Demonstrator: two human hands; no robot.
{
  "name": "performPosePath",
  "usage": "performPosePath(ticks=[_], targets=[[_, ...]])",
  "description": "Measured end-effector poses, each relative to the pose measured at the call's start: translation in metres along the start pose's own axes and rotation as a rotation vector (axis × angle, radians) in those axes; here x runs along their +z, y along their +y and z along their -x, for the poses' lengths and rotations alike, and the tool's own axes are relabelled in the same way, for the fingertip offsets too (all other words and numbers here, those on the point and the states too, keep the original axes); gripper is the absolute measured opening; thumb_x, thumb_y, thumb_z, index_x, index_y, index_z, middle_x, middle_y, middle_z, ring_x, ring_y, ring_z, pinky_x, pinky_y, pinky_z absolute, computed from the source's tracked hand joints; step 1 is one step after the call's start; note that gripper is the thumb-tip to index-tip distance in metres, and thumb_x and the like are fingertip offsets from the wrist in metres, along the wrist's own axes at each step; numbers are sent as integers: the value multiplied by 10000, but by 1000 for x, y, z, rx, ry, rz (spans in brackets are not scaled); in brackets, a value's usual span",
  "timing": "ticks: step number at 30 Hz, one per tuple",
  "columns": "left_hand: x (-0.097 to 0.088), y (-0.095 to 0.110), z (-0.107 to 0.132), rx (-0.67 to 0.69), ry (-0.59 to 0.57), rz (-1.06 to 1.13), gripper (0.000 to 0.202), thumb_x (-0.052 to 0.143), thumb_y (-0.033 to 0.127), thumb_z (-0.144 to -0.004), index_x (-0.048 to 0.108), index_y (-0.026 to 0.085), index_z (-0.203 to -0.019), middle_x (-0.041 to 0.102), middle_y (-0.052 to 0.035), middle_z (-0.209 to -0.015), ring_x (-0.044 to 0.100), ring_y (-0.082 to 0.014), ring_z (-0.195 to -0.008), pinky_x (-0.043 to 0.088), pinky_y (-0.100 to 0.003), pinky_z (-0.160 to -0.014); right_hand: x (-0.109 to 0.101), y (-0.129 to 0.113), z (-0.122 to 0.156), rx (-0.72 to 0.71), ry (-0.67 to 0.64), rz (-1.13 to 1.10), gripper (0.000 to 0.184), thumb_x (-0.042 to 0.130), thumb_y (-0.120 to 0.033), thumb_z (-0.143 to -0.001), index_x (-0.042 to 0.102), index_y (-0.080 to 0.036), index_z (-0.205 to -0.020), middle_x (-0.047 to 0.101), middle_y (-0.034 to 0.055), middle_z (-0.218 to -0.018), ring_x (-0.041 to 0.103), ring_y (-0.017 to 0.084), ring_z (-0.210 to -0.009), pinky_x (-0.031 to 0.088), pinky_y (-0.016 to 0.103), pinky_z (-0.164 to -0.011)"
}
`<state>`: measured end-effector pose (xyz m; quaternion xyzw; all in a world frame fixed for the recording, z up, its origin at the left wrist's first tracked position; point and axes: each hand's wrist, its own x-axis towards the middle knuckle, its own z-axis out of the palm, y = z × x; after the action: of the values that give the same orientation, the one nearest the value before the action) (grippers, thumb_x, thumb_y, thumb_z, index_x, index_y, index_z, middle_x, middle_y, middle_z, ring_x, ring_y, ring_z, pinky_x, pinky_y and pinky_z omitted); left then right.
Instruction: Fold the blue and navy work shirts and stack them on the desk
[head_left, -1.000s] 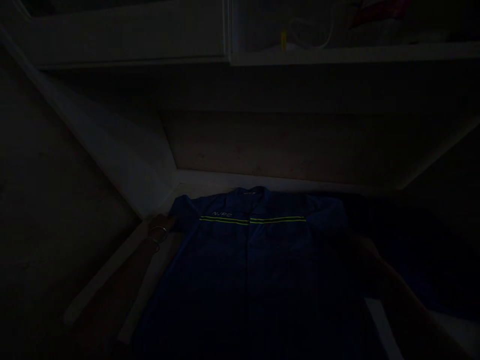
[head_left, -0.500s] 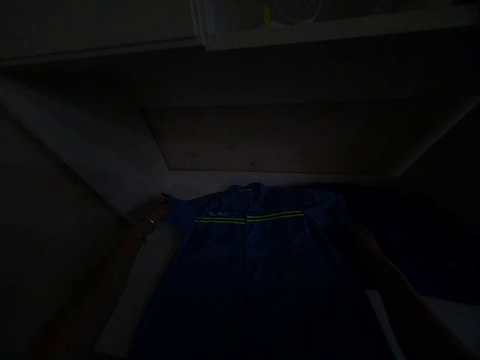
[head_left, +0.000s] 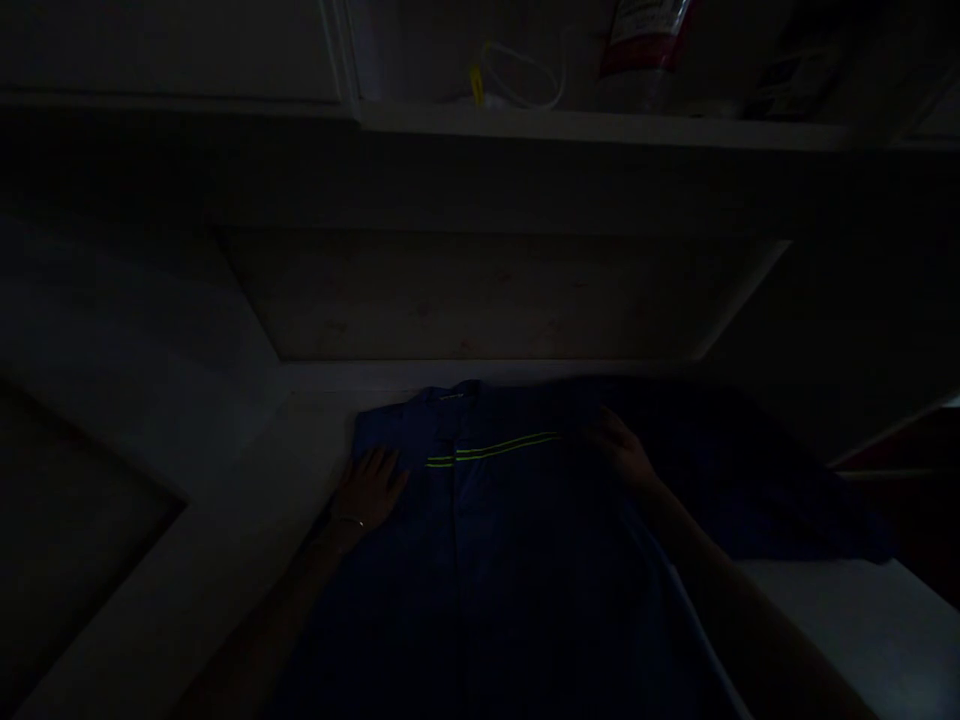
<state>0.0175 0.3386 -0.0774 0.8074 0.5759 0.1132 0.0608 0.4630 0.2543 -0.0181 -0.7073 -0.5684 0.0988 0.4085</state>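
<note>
A dark blue work jacket (head_left: 510,560) lies front up, its collar at the far end and yellow-green stripes across the chest. My left hand (head_left: 369,488), with a bracelet on the wrist, rests flat on the chest at the left, fingers spread. The left sleeve is no longer stretched out; it seems folded in, partly hidden under that hand. At the right shoulder my right hand (head_left: 624,448) has its fingers curled in on the cloth, pinching it as far as the dim light shows. More dark blue cloth (head_left: 765,480) spreads out to the right.
The jacket lies on a pale surface (head_left: 840,610) inside a dark recess. A shelf (head_left: 600,125) crosses above, holding a white cable (head_left: 551,95) with a yellow tag and a red-and-white package (head_left: 645,40). A pale wall panel (head_left: 480,300) stands behind.
My left hand has moved from the outstretched left sleeve inward onto the chest, and that sleeve has come in. My right hand has moved to the shoulder. The view has shifted right.
</note>
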Motion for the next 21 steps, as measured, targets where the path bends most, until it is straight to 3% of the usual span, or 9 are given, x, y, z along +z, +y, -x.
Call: performPosePath(ticks=[3,5,6,8,10,12,15,18,21], targets=[[11,-5,6,25,19,-132,626,282,560,-934,426,228,-1444,346,-91,-1553,296,-301,-1430,200,-548,-1156,6,-29,4,-244,-389,63,379,542,-563,-850,705,-225,-898,477,85,-1458,383,287,-1377,341,468,-1111],[10,-5,7,13,13,-160,623,272,566,-933,429,243,-1443,354,-77,-1550,306,-295,-1425,208,-532,-1156,14,-46,2,-338,-535,86,394,484,-553,-899,697,-244,-1018,484,63,-1455,407,245,-1365,340,430,-1122],[9,-5,7,14,12,-168,623,266,568,-934,434,245,-1440,356,-73,-1549,309,-295,-1424,206,-527,-1157,19,-51,0,-345,-519,97,421,437,-542,-927,668,-247,-1119,491,62,-1449,436,223,-1344,357,404,-1116],[7,-4,7,22,11,-173,630,252,570,-937,433,237,-1441,356,-77,-1549,310,-297,-1422,200,-535,-1156,32,-54,-8,-318,-344,162,496,333,-502,-972,549,-221,-1319,481,85,-1455,449,200,-1332,367,378,-1113],[7,-4,7,23,7,-176,636,251,571,-939,421,229,-1447,347,-83,-1553,306,-303,-1423,198,-555,-1151,48,-47,-16,-264,-197,319,537,256,-451,-994,431,-190,-1430,426,108,-1494,380,213,-1379,331,421,-1132],[8,-3,5,29,4,-183,631,268,560,-941,408,217,-1453,334,-92,-1559,301,-307,-1423,198,-568,-1146,65,-36,-20,-199,-239,507,543,243,-429,-997,356,-205,-1479,325,100,-1553,279,257,-1429,260,530,-1143],[5,0,2,21,-23,-172,613,301,535,-945,408,204,-1450,328,-106,-1560,292,-308,-1428,189,-580,-1147,81,-27,-22,-119,-458,652,516,279,-416,-990,334,-284,-1486,256,52,-1585,218,318,-1446,183,675,-1101],[-5,6,17,-22,2,-118,549,301,461,-961,462,185,-1407,354,-127,-1546,330,-316,-1407,162,-637,-1136,76,-36,-17,-123,-381,566,498,279,-383,-987,389,-258,-1456,332,68,-1553,282,309,-1421,179,647,-1117],[-15,6,75,-35,147,27,508,345,436,-947,532,156,-1329,444,-148,-1480,398,-306,-1357,203,-594,-1151,44,-49,13,-110,-166,263,476,334,-415,-963,507,-202,-1352,502,115,-1428,449,276,-1314,307,493,-1118]])
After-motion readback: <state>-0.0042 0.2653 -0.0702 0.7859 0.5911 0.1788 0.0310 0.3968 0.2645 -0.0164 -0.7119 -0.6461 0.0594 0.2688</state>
